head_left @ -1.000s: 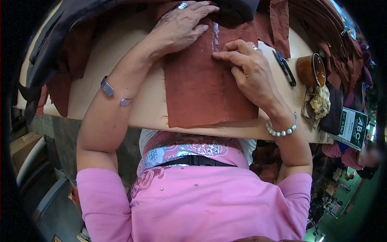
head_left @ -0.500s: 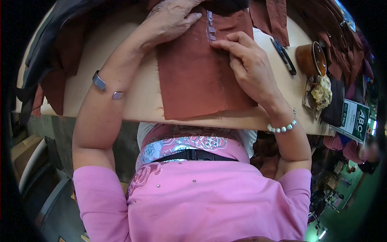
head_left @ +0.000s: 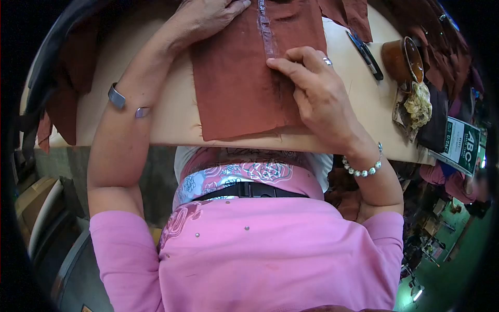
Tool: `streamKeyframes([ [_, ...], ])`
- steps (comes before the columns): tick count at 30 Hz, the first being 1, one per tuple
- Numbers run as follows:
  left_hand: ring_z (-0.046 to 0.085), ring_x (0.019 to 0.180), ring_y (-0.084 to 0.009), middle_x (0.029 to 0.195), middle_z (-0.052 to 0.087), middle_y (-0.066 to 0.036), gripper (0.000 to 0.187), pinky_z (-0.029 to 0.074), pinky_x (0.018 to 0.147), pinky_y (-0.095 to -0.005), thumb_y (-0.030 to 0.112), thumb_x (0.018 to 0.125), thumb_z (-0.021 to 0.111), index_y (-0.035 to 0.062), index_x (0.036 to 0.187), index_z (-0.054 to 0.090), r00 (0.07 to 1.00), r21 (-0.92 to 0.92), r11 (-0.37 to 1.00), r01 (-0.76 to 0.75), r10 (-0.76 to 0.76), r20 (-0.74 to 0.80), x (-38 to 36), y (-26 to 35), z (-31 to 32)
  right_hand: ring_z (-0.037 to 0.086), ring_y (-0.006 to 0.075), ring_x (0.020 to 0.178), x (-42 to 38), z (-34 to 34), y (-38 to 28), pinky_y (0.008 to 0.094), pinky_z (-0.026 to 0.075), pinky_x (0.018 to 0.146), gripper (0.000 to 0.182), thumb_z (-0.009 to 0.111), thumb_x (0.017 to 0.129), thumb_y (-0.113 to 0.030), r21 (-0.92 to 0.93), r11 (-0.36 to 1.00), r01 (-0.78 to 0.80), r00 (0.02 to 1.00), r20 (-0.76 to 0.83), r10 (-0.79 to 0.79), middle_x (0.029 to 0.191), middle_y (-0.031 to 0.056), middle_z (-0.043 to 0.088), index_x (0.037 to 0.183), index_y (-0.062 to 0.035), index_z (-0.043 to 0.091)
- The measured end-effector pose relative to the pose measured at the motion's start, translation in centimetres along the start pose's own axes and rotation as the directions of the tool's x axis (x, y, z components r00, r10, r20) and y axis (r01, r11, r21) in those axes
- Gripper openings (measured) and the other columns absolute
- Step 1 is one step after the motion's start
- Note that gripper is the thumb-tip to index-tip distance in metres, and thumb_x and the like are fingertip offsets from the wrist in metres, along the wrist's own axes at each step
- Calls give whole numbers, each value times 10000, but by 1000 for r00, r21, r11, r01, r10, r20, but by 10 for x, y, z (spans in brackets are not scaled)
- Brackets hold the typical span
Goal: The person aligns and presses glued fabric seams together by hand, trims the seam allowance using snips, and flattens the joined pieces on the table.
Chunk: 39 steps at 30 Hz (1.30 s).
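A flat reddish-brown panel of cloth or thin leather (head_left: 234,93) lies on the pale, cream-coloured worktop (head_left: 171,114), right in front of the person in the pink short-sleeved top (head_left: 260,249). Its near edge sits close to the worktop's front edge, and loose threads fray from its left side. Down its upper middle runs a narrow, shiny whitish strip (head_left: 264,28), wrinkled along its length.

The left hand (head_left: 210,15) rests at the panel's upper left, its thumb on the surface; the other fingers are partly cut off by the top of the view, so I cannot tell how far they are spread. The right hand (head_left: 314,86) is bent over the panel's right half, its index fingertip down at the lower end of the strip and the other fingers curled in. From here I cannot tell whether it pinches anything. A silver ring (head_left: 327,61) shows on it, and a bracelet of pale round beads (head_left: 362,170) circles that wrist.

Beyond the right hand, a slim black-and-blue pen-like tool (head_left: 365,55) lies slantwise on the worktop. Next to it a glossy brown round cup (head_left: 395,60) is tipped toward the right, with a crumpled yellowish lump (head_left: 417,106) just on the near side. Farther right is a green-and-white packet lettered ABC (head_left: 461,145).
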State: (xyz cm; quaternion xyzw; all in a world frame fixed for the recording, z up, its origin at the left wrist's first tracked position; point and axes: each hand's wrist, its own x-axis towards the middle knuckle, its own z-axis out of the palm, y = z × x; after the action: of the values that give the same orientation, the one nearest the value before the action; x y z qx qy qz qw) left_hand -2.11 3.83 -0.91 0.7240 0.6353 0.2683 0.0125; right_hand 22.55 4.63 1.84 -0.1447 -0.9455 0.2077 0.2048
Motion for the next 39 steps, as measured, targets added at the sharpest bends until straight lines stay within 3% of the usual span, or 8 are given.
streamKeyframes([
  [9,398,1272,-342,1352,443,-202,456,297,1081,-396,153,871,544,42,1304,456,1000,-15,1000,-20,20,-1,1,-1,0,523,268,851,-54,4,-24,433,461,751,399,580,695,-72,-218,939,265,964,52,-260,1014,142,515,1052,106,585],
  [13,388,1280,-337,1373,422,-195,463,297,1082,-394,149,870,550,43,1310,452,998,33,999,30,-32,50,2,6,-6,549,268,847,-51,-17,-26,440,479,777,263,582,722,-78,-4,975,223,969,112,-221,1007,134,524,955,38,624],
  [17,371,1296,-332,1397,397,-186,479,297,1084,-396,122,868,552,46,1326,434,991,-18,995,100,-98,86,3,15,-12,586,306,959,-37,-118,40,393,473,835,268,655,739,-28,-346,910,-229,943,-311,119,1102,135,592,1005,-54,641],
  [20,392,1294,-297,1405,413,-124,487,319,1078,-381,158,864,586,122,1332,455,997,-104,992,73,-72,11,0,0,-2,357,337,1309,-55,-167,103,411,264,1078,522,725,715,-352,-638,672,-377,909,-115,402,1439,119,377,1150,-83,620],
  [24,399,1299,-274,1413,421,-93,478,334,1070,-370,168,861,607,146,1322,481,998,-147,989,20,-30,-63,-1,-6,7,245,328,1380,-54,-160,132,419,282,1095,676,772,608,-413,-730,560,-392,841,-38,539,1495,141,269,1189,-100,619],
  [29,411,1290,-263,1410,424,-75,502,343,1064,-367,212,853,618,155,1329,466,995,-136,988,78,-84,-43,-1,-3,7,307,357,1348,-49,-170,128,412,287,1070,488,770,636,-305,-401,798,-450,881,-51,471,1471,186,313,1019,-36,634],
  [34,424,1277,-263,1408,426,-68,508,348,1063,-371,245,849,626,157,1324,472,994,-165,982,94,-102,-40,0,-2,8,392,324,1297,-43,-165,90,386,326,1029,343,737,676,-205,-735,610,-295,927,-66,369,1420,164,404,957,-35,638],
  [39,426,1276,-261,1406,428,-75,534,350,1061,-367,247,840,639,158,1336,462,994,-169,982,81,-91,-53,0,-5,11,541,284,1087,24,-92,49,371,406,933,194,644,768,-102,-282,951,-124,992,-54,114,1181,126,573,956,-60,670],
])
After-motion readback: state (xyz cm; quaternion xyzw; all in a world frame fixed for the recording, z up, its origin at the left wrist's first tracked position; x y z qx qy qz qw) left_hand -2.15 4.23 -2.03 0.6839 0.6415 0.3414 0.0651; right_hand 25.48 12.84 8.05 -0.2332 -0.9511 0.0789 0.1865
